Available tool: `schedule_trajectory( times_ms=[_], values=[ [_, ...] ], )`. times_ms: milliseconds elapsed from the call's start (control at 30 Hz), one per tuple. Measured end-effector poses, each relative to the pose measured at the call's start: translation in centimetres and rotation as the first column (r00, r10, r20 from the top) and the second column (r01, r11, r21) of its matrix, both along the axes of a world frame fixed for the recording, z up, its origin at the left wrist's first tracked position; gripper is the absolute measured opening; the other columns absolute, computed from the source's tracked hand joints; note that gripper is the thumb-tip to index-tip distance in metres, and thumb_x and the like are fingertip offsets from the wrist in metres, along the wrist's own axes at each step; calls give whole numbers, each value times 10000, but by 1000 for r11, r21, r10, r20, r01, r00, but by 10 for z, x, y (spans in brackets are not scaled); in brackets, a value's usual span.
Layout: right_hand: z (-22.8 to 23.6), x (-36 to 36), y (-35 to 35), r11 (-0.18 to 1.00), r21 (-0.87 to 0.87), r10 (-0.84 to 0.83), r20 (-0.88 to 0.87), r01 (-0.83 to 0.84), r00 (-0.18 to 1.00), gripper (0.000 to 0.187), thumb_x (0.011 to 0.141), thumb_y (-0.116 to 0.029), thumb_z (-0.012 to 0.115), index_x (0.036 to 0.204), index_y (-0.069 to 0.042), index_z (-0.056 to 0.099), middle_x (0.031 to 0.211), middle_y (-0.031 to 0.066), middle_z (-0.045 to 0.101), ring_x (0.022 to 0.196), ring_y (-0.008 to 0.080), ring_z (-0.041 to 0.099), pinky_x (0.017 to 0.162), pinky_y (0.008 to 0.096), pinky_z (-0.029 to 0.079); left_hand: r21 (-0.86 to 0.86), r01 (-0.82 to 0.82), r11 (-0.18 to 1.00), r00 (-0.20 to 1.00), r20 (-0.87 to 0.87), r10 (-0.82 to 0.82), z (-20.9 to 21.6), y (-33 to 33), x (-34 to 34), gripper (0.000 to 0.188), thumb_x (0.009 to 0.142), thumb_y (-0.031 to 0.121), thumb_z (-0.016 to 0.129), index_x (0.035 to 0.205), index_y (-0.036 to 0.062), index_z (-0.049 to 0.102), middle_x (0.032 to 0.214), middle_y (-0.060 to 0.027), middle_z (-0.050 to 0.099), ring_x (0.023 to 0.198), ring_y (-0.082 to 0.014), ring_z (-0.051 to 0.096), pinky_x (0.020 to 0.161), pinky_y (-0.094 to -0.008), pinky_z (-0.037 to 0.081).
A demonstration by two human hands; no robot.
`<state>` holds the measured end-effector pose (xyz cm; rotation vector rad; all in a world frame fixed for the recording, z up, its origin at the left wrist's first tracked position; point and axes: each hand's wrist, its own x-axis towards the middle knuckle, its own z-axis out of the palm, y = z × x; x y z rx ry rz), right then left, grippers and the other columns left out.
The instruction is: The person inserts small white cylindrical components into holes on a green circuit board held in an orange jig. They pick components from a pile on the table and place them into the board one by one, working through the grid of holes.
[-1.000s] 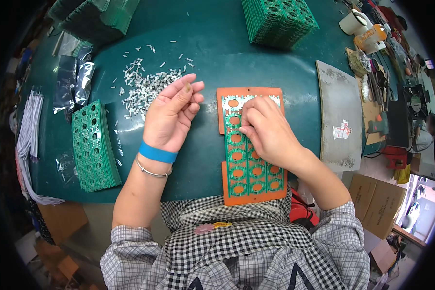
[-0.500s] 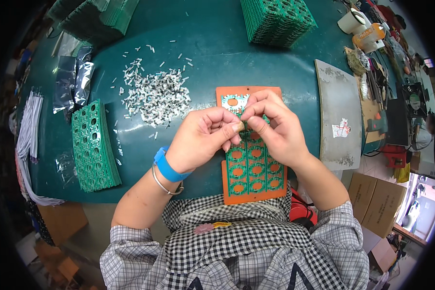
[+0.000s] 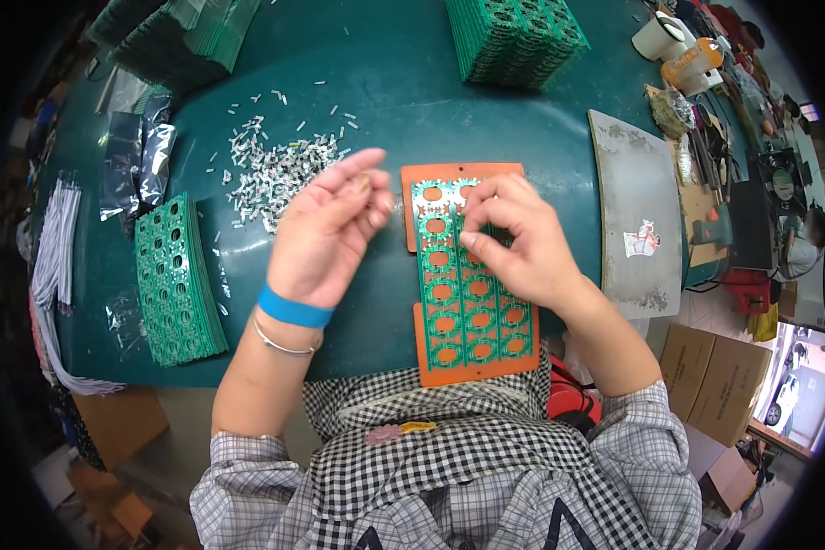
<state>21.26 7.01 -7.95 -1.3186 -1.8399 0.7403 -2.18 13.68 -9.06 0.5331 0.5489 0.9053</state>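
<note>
A green circuit board panel (image 3: 445,290) with rows of ring-shaped sections lies on an orange backing board (image 3: 478,373) in front of me. My right hand (image 3: 522,240) is over the panel's upper part, thumb and forefinger brought together close to its surface. Whatever sits between those fingertips is too small to make out. Left of the panel, my left hand (image 3: 325,229) hovers above the table, palm turned up, its fingers loosely bent and apart; I see nothing in it. Just beyond it is a loose heap of small white and clear pieces (image 3: 280,174), partly covered by that hand.
Stacks of green panels stand at the left (image 3: 179,284), far left (image 3: 179,46) and far middle (image 3: 518,41). White wires (image 3: 55,247) and dark shiny bags (image 3: 137,151) lie at the left. On the right are a grey plate (image 3: 637,202), tape rolls (image 3: 660,38) and tools.
My left hand has come away from my right hand, moving left toward the heap and loosening its pinch. The right hand stays over the panel with its fingertips together.
</note>
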Motion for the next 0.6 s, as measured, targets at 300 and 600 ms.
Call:
schedule_trajectory(
  times_ms=[300, 600],
  values=[
    [-21, -11, 0, 992, 115, 31, 133, -46, 991, 109, 753, -4, 721, 804, -36, 631, 961, 64, 581, 942, 271, 550, 831, 387, 452, -48, -75, 996, 997, -34, 74, -13, -9, -13, 207, 993, 40, 541, 1192, -17, 548, 1265, -213, 604, 1163, -294, 632, 978, -352, 559],
    [-20, -11, 1, 994, 107, 13, 134, -28, 991, 106, 756, -15, 734, 814, -41, 650, 970, 64, 582, 957, 281, 548, 835, 400, 457, -46, -45, 998, 999, 17, 46, -19, -9, -14, 164, 988, 75, 578, 1146, 28, 572, 1219, -198, 633, 1089, -266, 661, 922, -333, 576]
  ],
)
